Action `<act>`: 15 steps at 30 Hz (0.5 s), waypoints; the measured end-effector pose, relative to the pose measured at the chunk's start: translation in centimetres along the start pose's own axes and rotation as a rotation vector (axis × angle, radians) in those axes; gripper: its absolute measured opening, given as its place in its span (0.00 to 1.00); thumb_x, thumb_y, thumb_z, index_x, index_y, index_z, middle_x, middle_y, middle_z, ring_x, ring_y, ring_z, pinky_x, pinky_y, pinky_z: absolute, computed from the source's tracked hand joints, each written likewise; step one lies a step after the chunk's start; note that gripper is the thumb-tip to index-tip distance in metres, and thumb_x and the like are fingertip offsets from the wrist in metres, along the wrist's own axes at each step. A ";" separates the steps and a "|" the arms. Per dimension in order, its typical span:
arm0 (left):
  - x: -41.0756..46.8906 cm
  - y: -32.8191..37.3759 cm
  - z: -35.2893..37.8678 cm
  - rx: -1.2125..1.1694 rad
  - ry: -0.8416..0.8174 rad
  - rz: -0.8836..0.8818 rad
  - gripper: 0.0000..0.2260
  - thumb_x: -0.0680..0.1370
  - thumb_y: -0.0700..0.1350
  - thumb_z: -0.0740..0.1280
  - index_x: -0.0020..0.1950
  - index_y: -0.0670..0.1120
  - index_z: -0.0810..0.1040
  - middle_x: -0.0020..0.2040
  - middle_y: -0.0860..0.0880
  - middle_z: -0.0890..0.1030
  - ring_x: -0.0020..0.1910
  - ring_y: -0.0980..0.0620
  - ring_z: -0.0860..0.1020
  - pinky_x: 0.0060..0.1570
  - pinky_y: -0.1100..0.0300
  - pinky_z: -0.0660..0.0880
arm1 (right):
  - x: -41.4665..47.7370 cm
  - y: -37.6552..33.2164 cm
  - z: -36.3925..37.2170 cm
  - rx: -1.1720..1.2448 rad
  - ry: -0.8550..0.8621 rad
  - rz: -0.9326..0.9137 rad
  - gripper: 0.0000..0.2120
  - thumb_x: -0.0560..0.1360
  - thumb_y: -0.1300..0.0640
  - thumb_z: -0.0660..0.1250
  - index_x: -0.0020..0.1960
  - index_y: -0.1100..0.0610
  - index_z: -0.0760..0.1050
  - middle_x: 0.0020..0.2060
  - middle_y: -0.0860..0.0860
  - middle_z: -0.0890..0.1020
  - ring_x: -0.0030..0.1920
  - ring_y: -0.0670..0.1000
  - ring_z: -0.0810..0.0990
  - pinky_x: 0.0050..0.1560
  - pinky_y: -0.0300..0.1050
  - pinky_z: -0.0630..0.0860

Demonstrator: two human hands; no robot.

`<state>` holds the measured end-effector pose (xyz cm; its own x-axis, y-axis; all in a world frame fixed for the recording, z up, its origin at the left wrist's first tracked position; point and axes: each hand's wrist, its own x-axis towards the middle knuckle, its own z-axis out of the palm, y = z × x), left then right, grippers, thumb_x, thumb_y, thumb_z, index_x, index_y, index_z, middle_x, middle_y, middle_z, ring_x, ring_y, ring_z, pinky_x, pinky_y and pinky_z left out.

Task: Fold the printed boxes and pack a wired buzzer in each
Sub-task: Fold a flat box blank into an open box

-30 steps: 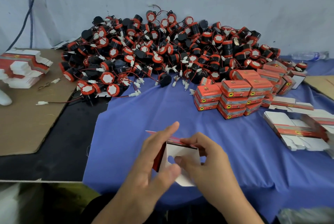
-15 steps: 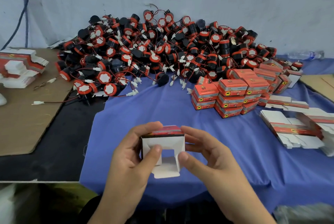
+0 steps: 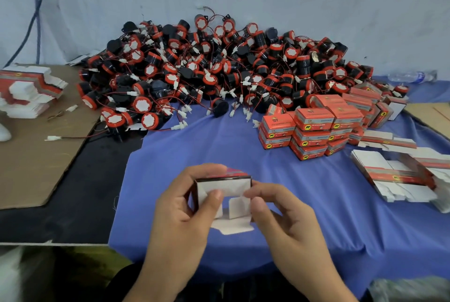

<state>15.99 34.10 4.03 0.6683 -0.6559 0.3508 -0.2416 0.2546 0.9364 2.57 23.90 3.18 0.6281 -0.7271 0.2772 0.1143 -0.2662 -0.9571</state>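
A small printed box [image 3: 227, 186], red outside and white inside, is held above the blue cloth [image 3: 243, 150] near the front edge. My left hand [image 3: 185, 219] grips its left side, thumb pressing a white flap inward. My right hand [image 3: 285, 219] pinches the right side flap, and the bottom flap [image 3: 232, 227] hangs open. A big heap of black and red wired buzzers [image 3: 219, 72] lies at the back. Folded, closed boxes [image 3: 314, 128] are stacked at the right of the heap.
Flat unfolded box blanks [image 3: 399, 175] lie at the right, and another stack of blanks [image 3: 29, 92] sits on brown cardboard [image 3: 34, 167] at the left. A loose wire with a white plug [image 3: 70, 137] lies on the cardboard. A plastic bottle [image 3: 411, 76] lies at the far right by the wall.
The flat blank has been opened into a box shape and turned with its open end toward me. Both thumbs have moved onto the side flaps, which now fold inward.
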 end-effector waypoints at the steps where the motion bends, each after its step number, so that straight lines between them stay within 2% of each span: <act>1: 0.1 -0.3 -0.2 -0.070 0.033 -0.074 0.15 0.78 0.36 0.73 0.54 0.58 0.83 0.53 0.51 0.85 0.55 0.48 0.84 0.56 0.42 0.80 | 0.0 -0.1 -0.4 -0.012 -0.071 -0.010 0.11 0.79 0.45 0.70 0.56 0.49 0.84 0.59 0.49 0.84 0.54 0.45 0.84 0.51 0.40 0.80; 2: 0.2 -0.5 -0.4 -0.124 0.053 -0.131 0.14 0.77 0.38 0.73 0.54 0.57 0.84 0.53 0.49 0.85 0.53 0.46 0.84 0.56 0.39 0.80 | 0.0 -0.3 -0.7 -0.035 -0.118 -0.033 0.15 0.77 0.44 0.71 0.60 0.49 0.84 0.63 0.48 0.82 0.60 0.46 0.82 0.55 0.40 0.79; 4: 0.2 -0.5 -0.3 -0.168 0.037 -0.160 0.12 0.75 0.42 0.73 0.55 0.56 0.84 0.53 0.49 0.85 0.54 0.44 0.84 0.54 0.44 0.81 | 0.1 -0.3 -0.6 -0.076 -0.100 -0.084 0.18 0.73 0.43 0.75 0.61 0.49 0.84 0.64 0.46 0.81 0.65 0.50 0.81 0.57 0.42 0.80; 7: -0.2 0.1 0.2 -0.160 -0.040 -0.070 0.10 0.79 0.53 0.71 0.60 0.60 0.81 0.59 0.52 0.83 0.59 0.48 0.82 0.51 0.60 0.80 | 0.2 -0.1 0.7 0.050 0.082 -0.061 0.13 0.70 0.46 0.77 0.54 0.46 0.82 0.53 0.49 0.84 0.56 0.52 0.83 0.50 0.43 0.81; 9: -0.6 0.3 0.7 -0.189 -0.064 -0.010 0.17 0.79 0.58 0.68 0.68 0.61 0.76 0.64 0.50 0.80 0.65 0.48 0.79 0.56 0.61 0.79 | 0.2 0.0 1.4 0.124 0.150 -0.011 0.15 0.69 0.49 0.78 0.54 0.44 0.79 0.50 0.49 0.84 0.54 0.50 0.82 0.49 0.42 0.80; 10: -0.7 0.2 0.9 -0.196 -0.070 0.022 0.18 0.80 0.56 0.68 0.70 0.62 0.73 0.65 0.49 0.80 0.67 0.47 0.78 0.57 0.60 0.78 | 0.3 0.1 1.7 0.143 0.179 0.003 0.15 0.69 0.52 0.78 0.54 0.43 0.79 0.50 0.49 0.84 0.54 0.49 0.82 0.49 0.42 0.80; 13: -1.0 0.1 1.6 -0.114 -0.024 0.114 0.24 0.79 0.39 0.67 0.69 0.64 0.72 0.62 0.50 0.80 0.65 0.46 0.79 0.55 0.59 0.80 | 0.2 0.2 2.3 0.172 0.242 0.023 0.16 0.68 0.56 0.77 0.52 0.43 0.80 0.48 0.48 0.85 0.52 0.49 0.83 0.49 0.46 0.82; 15: -1.0 -0.1 2.0 -0.090 0.026 0.129 0.26 0.77 0.35 0.66 0.68 0.62 0.73 0.61 0.52 0.80 0.63 0.46 0.80 0.53 0.59 0.81 | 0.1 0.4 3.0 0.176 0.292 0.028 0.16 0.67 0.57 0.77 0.51 0.43 0.80 0.46 0.48 0.84 0.50 0.48 0.83 0.48 0.46 0.82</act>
<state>14.00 33.32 3.63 0.6539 -0.5953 0.4670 -0.2637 0.3992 0.8781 4.95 25.60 2.52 0.3889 -0.8898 0.2390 0.2475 -0.1490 -0.9574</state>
